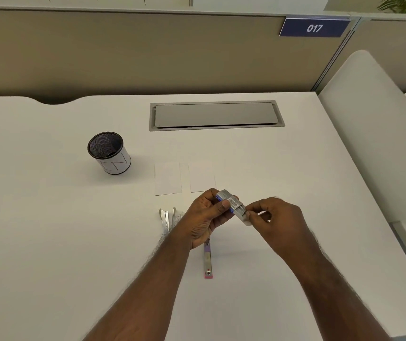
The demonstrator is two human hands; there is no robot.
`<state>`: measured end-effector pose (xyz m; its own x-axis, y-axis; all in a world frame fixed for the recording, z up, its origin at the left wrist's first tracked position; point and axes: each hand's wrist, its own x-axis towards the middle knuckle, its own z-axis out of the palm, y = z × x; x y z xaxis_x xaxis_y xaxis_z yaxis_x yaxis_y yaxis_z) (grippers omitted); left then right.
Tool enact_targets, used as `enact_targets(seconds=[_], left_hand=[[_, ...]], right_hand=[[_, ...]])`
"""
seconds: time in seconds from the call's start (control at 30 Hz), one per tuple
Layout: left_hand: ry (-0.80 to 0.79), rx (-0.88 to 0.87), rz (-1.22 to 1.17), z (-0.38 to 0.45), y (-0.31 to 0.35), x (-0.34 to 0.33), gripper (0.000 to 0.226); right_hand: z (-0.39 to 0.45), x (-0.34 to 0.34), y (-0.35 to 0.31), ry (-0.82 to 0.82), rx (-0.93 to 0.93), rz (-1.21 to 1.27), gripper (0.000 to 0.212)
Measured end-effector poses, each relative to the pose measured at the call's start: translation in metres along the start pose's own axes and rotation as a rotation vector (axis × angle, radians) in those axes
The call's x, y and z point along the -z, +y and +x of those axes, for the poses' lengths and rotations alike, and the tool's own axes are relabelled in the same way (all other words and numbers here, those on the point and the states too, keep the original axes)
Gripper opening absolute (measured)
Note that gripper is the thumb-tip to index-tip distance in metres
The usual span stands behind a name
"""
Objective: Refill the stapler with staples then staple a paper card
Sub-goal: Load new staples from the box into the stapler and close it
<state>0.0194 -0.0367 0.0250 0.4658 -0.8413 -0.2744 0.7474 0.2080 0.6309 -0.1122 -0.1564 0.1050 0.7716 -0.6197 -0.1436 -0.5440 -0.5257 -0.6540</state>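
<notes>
My left hand (205, 219) grips a small staple box (229, 201), blue and silver with a barcode, held above the desk. My right hand (274, 220) pinches the box's inner tray (244, 216), which sticks out of the sleeve at the right end. The stapler (208, 260) lies opened flat on the desk beneath my hands, its pink end nearest me and its far part hidden by my left hand; its metal top arm (165, 219) shows left of my left wrist. Two white paper cards (168, 178) (202, 177) lie side by side beyond the hands.
A black mesh pen cup (109, 152) with a white paper label stands at the left. A grey cable hatch (216, 115) is set into the white desk (49, 230) at the back. A partition wall with a "017" sign (314, 27) rises behind; a white divider (374, 134) bounds the right.
</notes>
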Motion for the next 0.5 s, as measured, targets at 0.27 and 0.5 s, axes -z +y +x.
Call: enact_targets(seconds=[0.27, 0.5], left_hand=[[-0.006, 0.046, 0.025, -0.001, 0.001, -0.001, 0.019], [-0.005, 0.071, 0.068, -0.003, 0.0, -0.002, 0.026]], right_hand=[[0.007, 0.006, -0.001, -0.058, 0.044, -0.299, 0.008], [0.015, 0.012, -0.008, -0.162, 0.123, -0.469, 0.016]])
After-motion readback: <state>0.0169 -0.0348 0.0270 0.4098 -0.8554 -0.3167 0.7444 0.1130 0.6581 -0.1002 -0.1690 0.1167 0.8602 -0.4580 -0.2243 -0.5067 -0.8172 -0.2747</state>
